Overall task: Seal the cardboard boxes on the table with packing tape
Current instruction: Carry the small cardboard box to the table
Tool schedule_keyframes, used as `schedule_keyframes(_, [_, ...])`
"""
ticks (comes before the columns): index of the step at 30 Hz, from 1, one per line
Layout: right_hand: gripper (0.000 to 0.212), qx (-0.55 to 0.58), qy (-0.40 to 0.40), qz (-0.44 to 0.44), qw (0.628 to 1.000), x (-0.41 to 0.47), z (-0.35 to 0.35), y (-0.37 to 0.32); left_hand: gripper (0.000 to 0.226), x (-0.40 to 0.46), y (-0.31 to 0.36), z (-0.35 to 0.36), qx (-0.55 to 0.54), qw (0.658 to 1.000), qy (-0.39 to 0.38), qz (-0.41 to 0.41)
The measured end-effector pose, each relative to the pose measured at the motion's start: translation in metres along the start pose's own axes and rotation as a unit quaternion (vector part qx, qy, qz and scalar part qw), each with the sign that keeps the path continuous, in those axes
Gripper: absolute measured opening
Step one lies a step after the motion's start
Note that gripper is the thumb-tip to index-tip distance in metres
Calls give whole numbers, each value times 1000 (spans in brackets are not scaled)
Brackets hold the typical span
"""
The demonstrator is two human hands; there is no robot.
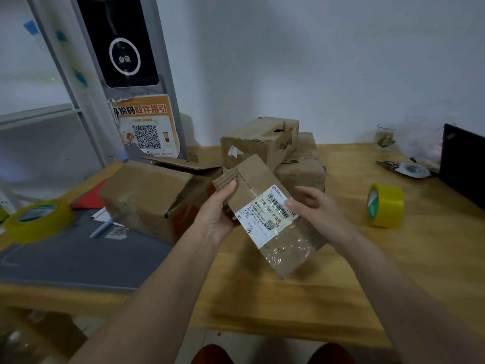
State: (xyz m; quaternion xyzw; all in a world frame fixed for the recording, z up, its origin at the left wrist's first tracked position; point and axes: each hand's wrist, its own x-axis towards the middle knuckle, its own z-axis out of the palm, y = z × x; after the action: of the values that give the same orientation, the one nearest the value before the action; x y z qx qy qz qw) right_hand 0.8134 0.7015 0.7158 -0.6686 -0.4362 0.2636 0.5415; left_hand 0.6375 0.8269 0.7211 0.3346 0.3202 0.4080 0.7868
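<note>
I hold a small long cardboard box [265,211] tilted above the wooden table [393,258]; it bears a white shipping label and shiny clear tape. My left hand [217,211] grips its left side, thumb up at the corrugated end flap. On the right edge my right hand [315,208] rests with loosely spread fingers. One yellow tape roll [385,205] stands on edge to the right. Another yellow roll [38,219] lies flat at far left. A larger open box [147,200] sits left of the held one, and two more boxes [262,143] are stacked behind.
A grey mat [73,256] with a pen and papers covers the table's left part. At the back right are a glass [385,136], keys [404,168] and a dark laptop edge [462,164]. A white wall and a kiosk with a QR poster stand behind.
</note>
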Motion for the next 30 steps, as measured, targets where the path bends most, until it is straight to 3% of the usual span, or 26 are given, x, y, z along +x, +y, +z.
schedule_keyframes(4, [60,70,54,25,996,0,0,10,35,-1,-7,-3,-106,994,19,-4])
schedule_keyframes(8, [51,199,40,58,977,1,6,24,55,0,-18,-9,-153,987,40,-20])
schedule_keyframes(11, [41,251,67,73,963,5,11,31,87,-2,-21,-17,-76,997,29,-17])
schedule_keyframes(14, [40,273,101,103,951,12,12,43,91,-5,-20,-24,79,996,-2,30])
schedule_keyframes(16, [43,276,114,123,947,15,13,50,88,-7,-19,-28,153,987,-11,52])
schedule_keyframes(22, [38,258,75,162,950,13,14,57,76,-17,-14,-40,186,978,-20,89])
schedule_keyframes(26, [31,230,33,182,955,10,14,64,55,-28,-20,-49,258,955,-14,146])
schedule_keyframes(30, [33,229,22,208,951,13,12,64,36,-32,-31,-55,279,949,-2,149])
